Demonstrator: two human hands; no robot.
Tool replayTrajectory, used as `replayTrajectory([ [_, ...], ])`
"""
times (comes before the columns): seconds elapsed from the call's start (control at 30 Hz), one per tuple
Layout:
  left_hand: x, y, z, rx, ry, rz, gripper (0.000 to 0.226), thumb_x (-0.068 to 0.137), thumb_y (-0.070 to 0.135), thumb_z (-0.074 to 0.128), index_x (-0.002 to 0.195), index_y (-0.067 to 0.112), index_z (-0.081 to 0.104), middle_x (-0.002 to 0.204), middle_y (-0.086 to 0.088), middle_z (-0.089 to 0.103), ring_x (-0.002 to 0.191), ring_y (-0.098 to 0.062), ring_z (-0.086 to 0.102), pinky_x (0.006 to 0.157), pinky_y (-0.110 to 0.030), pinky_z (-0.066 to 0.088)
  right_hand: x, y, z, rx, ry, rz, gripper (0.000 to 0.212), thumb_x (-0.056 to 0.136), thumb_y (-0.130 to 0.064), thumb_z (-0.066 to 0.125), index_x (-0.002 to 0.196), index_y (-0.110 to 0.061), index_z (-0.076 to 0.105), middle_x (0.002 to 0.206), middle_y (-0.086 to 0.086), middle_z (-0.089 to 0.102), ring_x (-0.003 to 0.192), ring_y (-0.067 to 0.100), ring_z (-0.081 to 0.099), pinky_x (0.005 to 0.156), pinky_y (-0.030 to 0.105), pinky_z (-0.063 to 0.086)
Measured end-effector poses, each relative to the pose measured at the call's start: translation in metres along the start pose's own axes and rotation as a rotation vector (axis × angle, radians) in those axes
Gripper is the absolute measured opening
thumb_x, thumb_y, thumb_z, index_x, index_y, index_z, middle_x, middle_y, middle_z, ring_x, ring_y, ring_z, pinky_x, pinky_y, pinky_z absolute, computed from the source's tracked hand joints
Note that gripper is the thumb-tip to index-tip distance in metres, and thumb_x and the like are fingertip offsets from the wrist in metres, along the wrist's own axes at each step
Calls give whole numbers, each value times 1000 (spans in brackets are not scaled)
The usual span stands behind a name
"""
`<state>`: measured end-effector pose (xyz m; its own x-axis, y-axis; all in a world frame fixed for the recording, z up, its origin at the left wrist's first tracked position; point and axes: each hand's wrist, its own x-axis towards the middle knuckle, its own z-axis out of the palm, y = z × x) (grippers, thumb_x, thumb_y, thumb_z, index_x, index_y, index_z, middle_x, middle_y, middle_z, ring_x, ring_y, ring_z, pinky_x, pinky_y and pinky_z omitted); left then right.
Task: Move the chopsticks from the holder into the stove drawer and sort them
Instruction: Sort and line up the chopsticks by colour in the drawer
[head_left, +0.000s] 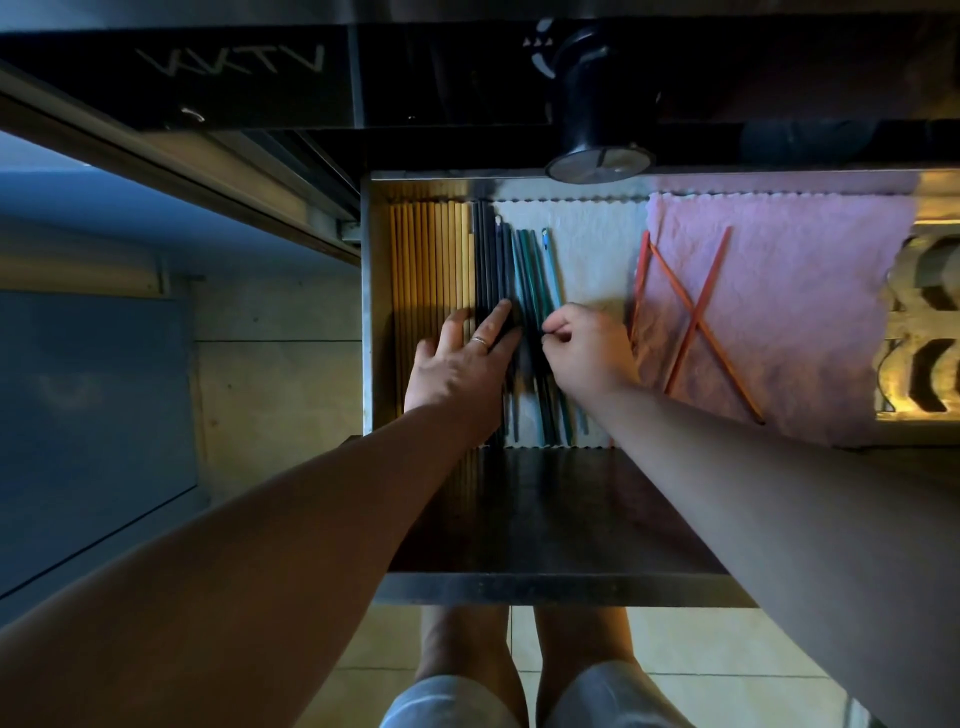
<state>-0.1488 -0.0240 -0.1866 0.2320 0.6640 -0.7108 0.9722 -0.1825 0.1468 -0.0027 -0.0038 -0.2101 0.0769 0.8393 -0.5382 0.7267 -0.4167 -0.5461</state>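
Note:
The stove drawer (368, 312) stands pulled out below me. Several wooden chopsticks (431, 254) lie in a neat row at its left. Beside them lie dark chopsticks (488, 260), then teal ones (535, 270) fanned slightly on a white cloth (592, 254). Red chopsticks (696, 306) lie crossed on a pink cloth (810, 291). My left hand (462, 358) lies flat with straight fingers on the wooden and dark chopsticks. My right hand (587, 348) pinches a teal chopstick between thumb and curled fingers. The holder is not in view.
A black stove knob (597, 119) juts out over the drawer's back edge. The drawer's dark front panel (550, 514) is under my forearms. A patterned metal part (924, 322) sits at the right. Tiled floor and my legs are below.

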Motion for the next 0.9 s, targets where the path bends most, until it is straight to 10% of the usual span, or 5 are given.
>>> replayTrajectory([
  [0.9,-2,-3,2,-54,8,11,81,91,18,52,151,49,6,160,17,-21,146,-28,-7,109,-51,30,9,-26,-1,-376,-60,-81,18,92,-22,55,100,-11,66,103,11,64,95,34,62,76,35,51],
])
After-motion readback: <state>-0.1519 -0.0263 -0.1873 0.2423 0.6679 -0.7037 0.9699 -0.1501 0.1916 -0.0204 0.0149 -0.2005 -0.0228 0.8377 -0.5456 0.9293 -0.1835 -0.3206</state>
